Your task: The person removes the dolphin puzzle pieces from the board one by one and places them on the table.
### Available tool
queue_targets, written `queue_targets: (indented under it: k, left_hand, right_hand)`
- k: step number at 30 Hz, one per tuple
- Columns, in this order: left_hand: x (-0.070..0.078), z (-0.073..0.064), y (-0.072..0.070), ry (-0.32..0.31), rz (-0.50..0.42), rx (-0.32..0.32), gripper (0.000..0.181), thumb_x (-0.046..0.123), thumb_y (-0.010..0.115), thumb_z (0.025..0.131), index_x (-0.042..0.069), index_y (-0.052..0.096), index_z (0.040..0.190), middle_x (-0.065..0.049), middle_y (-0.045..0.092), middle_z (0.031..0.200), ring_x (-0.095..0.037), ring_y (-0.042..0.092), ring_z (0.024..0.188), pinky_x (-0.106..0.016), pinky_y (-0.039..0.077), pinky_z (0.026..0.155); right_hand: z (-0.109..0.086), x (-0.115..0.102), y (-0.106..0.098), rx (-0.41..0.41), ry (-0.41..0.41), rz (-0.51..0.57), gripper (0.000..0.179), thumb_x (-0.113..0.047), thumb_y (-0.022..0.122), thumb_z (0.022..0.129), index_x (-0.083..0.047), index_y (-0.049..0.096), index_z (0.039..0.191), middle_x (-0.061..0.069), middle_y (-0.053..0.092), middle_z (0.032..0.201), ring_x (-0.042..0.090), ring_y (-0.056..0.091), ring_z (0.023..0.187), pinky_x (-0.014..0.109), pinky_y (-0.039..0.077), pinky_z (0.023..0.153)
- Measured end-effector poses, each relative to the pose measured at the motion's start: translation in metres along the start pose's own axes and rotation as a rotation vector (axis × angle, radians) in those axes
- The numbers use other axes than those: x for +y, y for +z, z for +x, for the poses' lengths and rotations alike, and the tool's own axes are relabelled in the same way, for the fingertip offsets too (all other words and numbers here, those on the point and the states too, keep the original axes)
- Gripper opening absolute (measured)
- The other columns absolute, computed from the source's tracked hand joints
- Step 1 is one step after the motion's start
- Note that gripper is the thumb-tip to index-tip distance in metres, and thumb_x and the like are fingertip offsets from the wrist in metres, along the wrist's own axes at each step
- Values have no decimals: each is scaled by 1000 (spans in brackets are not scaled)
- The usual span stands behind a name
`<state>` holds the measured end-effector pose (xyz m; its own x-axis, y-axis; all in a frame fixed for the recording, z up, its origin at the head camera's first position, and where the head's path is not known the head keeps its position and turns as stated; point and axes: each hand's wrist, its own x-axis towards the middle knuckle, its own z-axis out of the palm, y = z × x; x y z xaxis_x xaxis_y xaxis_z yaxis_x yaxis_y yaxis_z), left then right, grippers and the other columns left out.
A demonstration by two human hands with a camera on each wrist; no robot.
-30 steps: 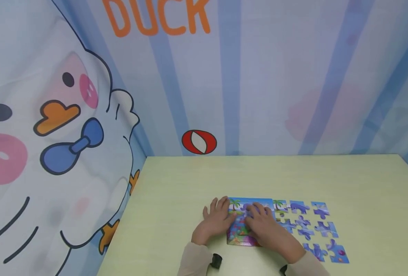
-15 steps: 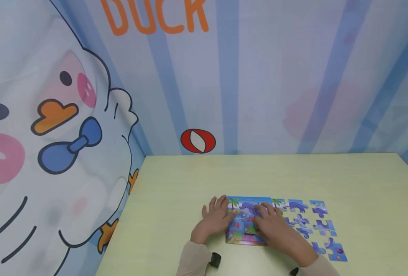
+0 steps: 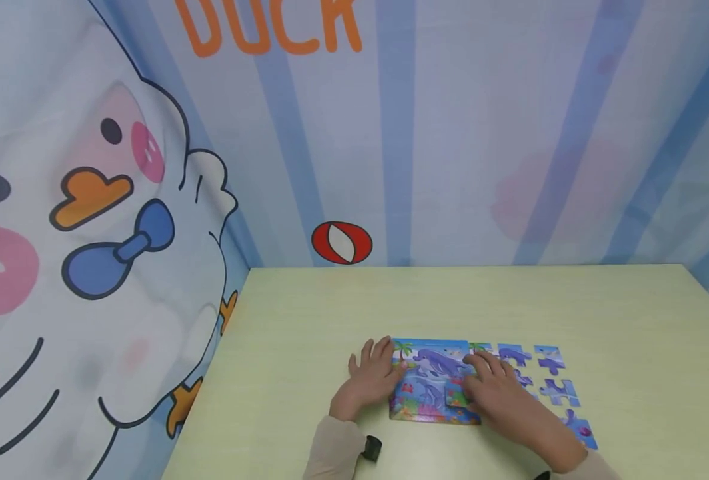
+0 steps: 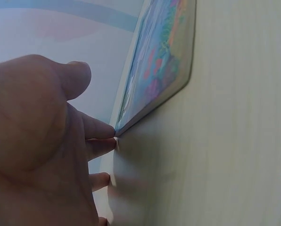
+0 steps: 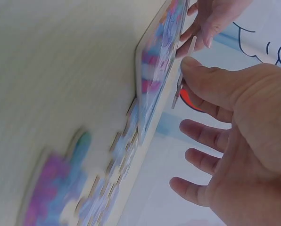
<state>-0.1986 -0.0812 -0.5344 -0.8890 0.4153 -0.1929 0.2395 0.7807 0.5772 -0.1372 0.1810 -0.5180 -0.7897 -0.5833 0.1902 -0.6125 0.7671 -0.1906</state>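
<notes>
A flat puzzle board (image 3: 407,418) with a dolphin and sea picture lies on the table. My left hand (image 3: 369,381) is at the board's left edge, fingers extended; in the left wrist view its fingertips (image 4: 105,132) meet the board's corner. Over the board's right side, my right hand (image 3: 501,398) pinches a puzzle piece (image 3: 454,393) between thumb and index finger. The right wrist view shows this piece (image 5: 193,45) edge-on and raised off the board, the other fingers spread apart. Part of the board's right side is hidden behind the right hand.
Several loose puzzle pieces (image 3: 560,392) lie in rows right of the board, some hidden by the right hand and forearm. The pale table (image 3: 306,320) meets a printed cloth backdrop (image 3: 450,133) behind, with a duck drawing (image 3: 168,320) at left.
My right hand has moved right across the board with the puzzle piece, uncovering the dolphin picture and covering more of the loose pieces. My left hand has stayed at the board's left edge.
</notes>
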Motion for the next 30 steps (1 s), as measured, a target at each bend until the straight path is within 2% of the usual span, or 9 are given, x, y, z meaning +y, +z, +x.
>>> queue_targets:
  k: [7, 12, 18, 23, 26, 30]
  left_hand:
    - [-1, 2, 3, -3, 9, -5, 62, 39, 39, 109, 1, 31, 157, -14, 25, 163, -41, 11, 151, -72, 8, 112]
    - [0, -1, 2, -8, 8, -10, 63, 38, 41, 108, 0, 30, 157, -14, 25, 164, -41, 11, 152, -71, 7, 113]
    - [-1, -4, 0, 22, 25, -16, 62, 34, 44, 107, -2, 30, 157, -17, 25, 163, -43, 11, 151, -73, 8, 111]
    - [-2, -6, 0, 20, 23, -22, 66, 34, 46, 106, -2, 27, 157, -17, 23, 164, -43, 9, 151, -73, 7, 112]
    - [-3, -5, -1, 17, 11, -16, 67, 34, 47, 105, -2, 27, 157, -17, 22, 164, -42, 9, 151, -73, 7, 112]
    - [-4, -4, -2, 13, 6, -13, 70, 36, 49, 104, -2, 25, 158, -15, 21, 164, -42, 8, 152, -73, 6, 112]
  right_hand:
    - [-24, 8, -3, 12, 8, -51, 29, -7, 81, 85, -18, 54, 84, 23, 54, 130, 54, 45, 126, 71, 41, 93]
    - [-40, 14, -1, 15, -14, -79, 33, -6, 80, 85, -20, 50, 84, 22, 53, 127, 53, 47, 123, 69, 43, 88]
    - [-51, 15, 2, 27, -38, -100, 34, -7, 79, 85, -21, 48, 85, 21, 54, 126, 51, 49, 121, 67, 44, 86]
    - [-57, 16, 6, 63, -68, -112, 40, -5, 80, 81, -21, 44, 82, 22, 55, 124, 51, 51, 118, 67, 45, 84]
    - [-58, 15, 5, 31, -52, -105, 38, -4, 79, 82, -21, 45, 82, 21, 55, 125, 50, 51, 119, 68, 45, 85]
    - [-58, 13, 4, -64, -8, -72, 27, -6, 73, 89, -19, 50, 88, 22, 53, 129, 48, 47, 123, 71, 42, 91]
